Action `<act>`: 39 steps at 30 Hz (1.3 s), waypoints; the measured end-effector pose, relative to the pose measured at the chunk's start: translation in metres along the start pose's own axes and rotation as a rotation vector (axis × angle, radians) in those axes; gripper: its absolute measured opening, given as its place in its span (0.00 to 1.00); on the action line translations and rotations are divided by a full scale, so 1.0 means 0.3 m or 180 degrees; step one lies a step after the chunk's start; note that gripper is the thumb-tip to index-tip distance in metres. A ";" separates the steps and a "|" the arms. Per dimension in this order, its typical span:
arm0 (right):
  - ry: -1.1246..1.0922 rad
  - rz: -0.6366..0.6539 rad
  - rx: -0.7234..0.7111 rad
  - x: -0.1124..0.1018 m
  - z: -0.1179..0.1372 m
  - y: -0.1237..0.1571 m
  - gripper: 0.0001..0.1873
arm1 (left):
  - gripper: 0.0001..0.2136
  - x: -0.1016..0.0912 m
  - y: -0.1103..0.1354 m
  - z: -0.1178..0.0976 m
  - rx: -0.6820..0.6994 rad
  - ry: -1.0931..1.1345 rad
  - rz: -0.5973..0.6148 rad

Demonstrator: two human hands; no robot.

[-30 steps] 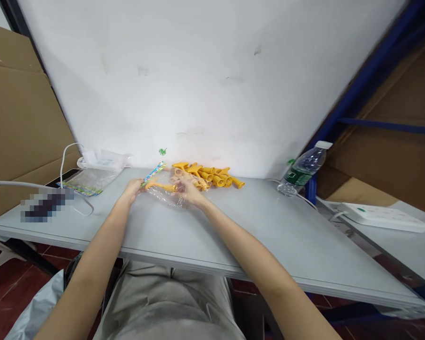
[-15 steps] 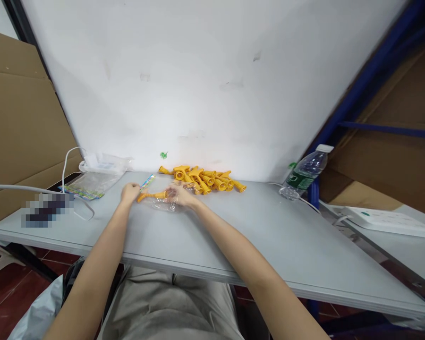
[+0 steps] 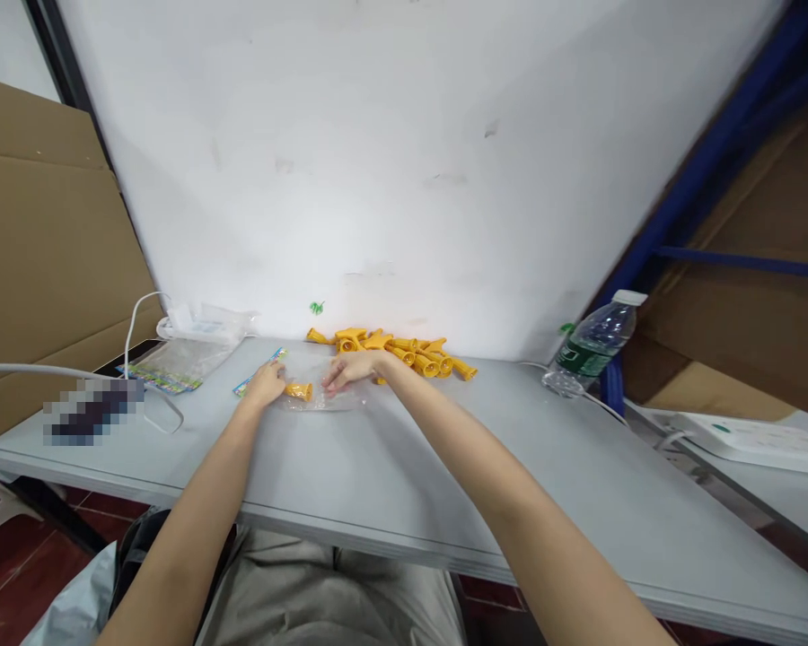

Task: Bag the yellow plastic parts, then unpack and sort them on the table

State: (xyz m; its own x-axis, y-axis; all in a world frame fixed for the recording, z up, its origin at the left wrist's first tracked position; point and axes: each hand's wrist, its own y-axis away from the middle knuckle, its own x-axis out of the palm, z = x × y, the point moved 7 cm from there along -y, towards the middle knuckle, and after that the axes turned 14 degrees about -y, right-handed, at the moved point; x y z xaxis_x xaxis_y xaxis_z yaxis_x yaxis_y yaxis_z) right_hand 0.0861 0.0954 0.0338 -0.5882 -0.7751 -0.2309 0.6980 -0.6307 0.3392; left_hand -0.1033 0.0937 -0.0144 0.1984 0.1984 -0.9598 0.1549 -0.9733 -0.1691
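Note:
A yellow horn-shaped plastic piece [image 3: 300, 391] lies on a clear plastic bag [image 3: 329, 402], apparently inside it, with its flared end to the right. My left hand [image 3: 267, 384] is closed over the piece's other end, hiding it, and covers part of the bag's colourful printed header [image 3: 246, 386]. At the bag's right side, my right hand [image 3: 350, 370] has its fingers bent down and pressed together on the film. Just behind my right hand is a pile of similar yellow pieces [image 3: 377, 340], some with star-shaped ends.
Flat bags with printed headers [image 3: 168, 380] lie at the left, near a white cable [image 3: 135, 327] and a blurred dark object [image 3: 94, 411]. A water bottle [image 3: 596, 336] leans at the right by a blue frame [image 3: 673, 215]. Beyond it lies a white power strip [image 3: 747, 440]. A white wall [image 3: 404, 179] rises behind the table.
My left hand has moved right, from the header onto the yellow piece. My right hand has let go of the flared end, which now shows uncovered. The view has tilted up slightly.

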 end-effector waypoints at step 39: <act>0.2101 -0.2989 -0.0847 -0.281 0.261 -0.141 0.09 | 0.20 -0.015 0.028 -0.015 -0.0213 -0.0332 0.0089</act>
State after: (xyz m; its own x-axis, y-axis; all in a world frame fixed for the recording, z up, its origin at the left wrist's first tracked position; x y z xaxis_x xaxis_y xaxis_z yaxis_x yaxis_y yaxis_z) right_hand 0.0741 0.1903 0.1105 -0.6459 0.1773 -0.7425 0.2129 -0.8922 -0.3982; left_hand -0.0986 0.0850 -0.0106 0.1024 0.1549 -0.9826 0.2156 -0.9678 -0.1301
